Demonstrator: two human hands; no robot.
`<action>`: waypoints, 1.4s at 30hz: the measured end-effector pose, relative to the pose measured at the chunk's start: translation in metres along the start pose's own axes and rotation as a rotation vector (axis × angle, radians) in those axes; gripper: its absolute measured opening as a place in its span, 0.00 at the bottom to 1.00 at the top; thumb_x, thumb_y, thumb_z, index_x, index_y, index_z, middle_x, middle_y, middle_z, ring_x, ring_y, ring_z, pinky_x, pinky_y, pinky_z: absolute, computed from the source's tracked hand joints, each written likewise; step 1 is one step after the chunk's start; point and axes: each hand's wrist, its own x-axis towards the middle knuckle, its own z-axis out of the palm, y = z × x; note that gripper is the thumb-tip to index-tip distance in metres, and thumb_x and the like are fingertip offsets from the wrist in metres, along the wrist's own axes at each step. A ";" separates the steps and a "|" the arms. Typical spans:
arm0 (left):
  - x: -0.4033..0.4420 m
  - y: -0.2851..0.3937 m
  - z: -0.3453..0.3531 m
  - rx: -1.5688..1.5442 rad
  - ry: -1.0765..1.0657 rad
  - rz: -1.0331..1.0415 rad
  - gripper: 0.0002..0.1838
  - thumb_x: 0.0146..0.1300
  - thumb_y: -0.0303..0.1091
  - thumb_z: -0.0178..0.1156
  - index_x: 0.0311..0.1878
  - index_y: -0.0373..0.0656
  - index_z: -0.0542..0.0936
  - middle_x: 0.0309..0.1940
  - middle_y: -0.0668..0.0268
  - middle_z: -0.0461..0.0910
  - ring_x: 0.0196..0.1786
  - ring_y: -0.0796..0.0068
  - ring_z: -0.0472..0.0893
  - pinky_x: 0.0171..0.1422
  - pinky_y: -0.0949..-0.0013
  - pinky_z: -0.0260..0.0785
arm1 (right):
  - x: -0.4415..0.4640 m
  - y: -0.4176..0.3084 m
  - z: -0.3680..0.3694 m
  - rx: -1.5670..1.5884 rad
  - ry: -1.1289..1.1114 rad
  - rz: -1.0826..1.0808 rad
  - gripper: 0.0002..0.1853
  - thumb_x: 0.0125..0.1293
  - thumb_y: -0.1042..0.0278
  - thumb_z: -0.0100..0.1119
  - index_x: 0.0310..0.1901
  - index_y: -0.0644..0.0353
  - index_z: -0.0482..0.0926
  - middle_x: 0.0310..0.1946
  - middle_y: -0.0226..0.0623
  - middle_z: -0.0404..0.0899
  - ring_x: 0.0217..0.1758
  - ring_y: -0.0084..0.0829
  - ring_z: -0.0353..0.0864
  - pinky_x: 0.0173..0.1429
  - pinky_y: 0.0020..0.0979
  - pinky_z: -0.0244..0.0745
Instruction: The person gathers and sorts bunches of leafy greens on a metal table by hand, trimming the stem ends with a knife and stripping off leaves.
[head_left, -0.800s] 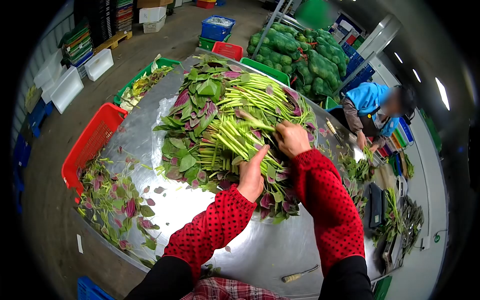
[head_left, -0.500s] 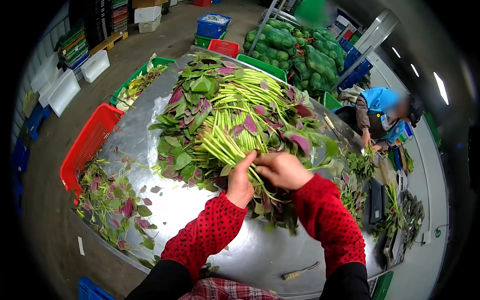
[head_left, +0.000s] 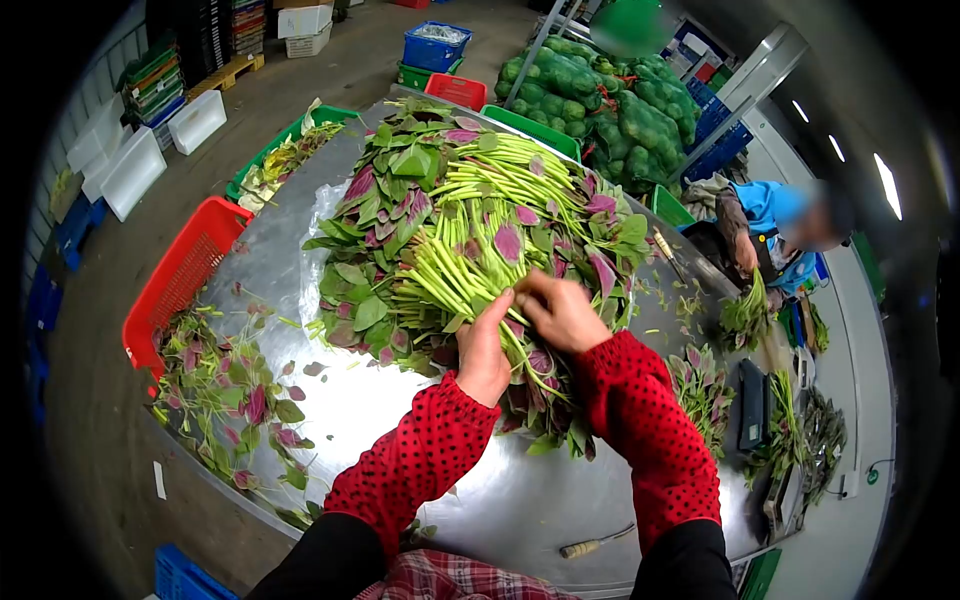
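Note:
In my left hand [head_left: 485, 350] is a bunch of amaranth greens [head_left: 445, 280], its pale green stem ends pointing up and left and its purple-green leaves hanging below the wrist. My right hand [head_left: 562, 310] is closed beside the left thumb, its fingertips curled onto the stems of the same bunch; some of those fingers are hidden. Just beyond both hands lies a big heap of amaranth [head_left: 490, 185], stems in the middle and leaves around, partly on clear plastic [head_left: 318, 240].
A metal table [head_left: 480, 520] bears loose leaves [head_left: 235, 400] at left and a wooden-handled tool [head_left: 595, 542] near me. A red crate [head_left: 185, 285] stands at the left edge. At right are a black device [head_left: 753, 405] and a co-worker [head_left: 765, 225] holding greens. Netted green produce [head_left: 640, 125] lies behind.
My right hand has drawn slightly up and left, closer to the left thumb. The leaves blurred beside it before are now still. At right, the co-worker's hand has lifted some greens.

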 end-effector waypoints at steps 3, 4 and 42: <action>-0.001 -0.002 -0.007 0.003 -0.021 -0.055 0.12 0.61 0.32 0.63 0.46 0.37 0.78 0.41 0.64 0.79 0.42 0.72 0.79 0.49 0.69 0.73 | -0.019 -0.017 0.003 0.141 -0.053 -0.092 0.10 0.60 0.71 0.57 0.41 0.65 0.80 0.31 0.51 0.80 0.34 0.48 0.81 0.42 0.40 0.75; -0.005 0.004 -0.010 -0.012 -0.029 -0.115 0.11 0.62 0.32 0.63 0.44 0.38 0.77 0.40 0.64 0.79 0.40 0.71 0.79 0.48 0.67 0.74 | -0.020 -0.020 -0.004 0.232 -0.172 -0.033 0.10 0.60 0.70 0.57 0.41 0.65 0.80 0.31 0.50 0.80 0.33 0.44 0.81 0.42 0.38 0.75; 0.022 -0.029 -0.011 0.672 0.243 0.508 0.03 0.50 0.22 0.65 0.26 0.34 0.81 0.21 0.70 0.79 0.22 0.80 0.75 0.29 0.73 0.66 | 0.081 0.103 -0.010 -0.771 0.436 -0.199 0.03 0.57 0.70 0.52 0.33 0.53 0.75 0.27 0.36 0.76 0.37 0.40 0.78 0.42 0.41 0.67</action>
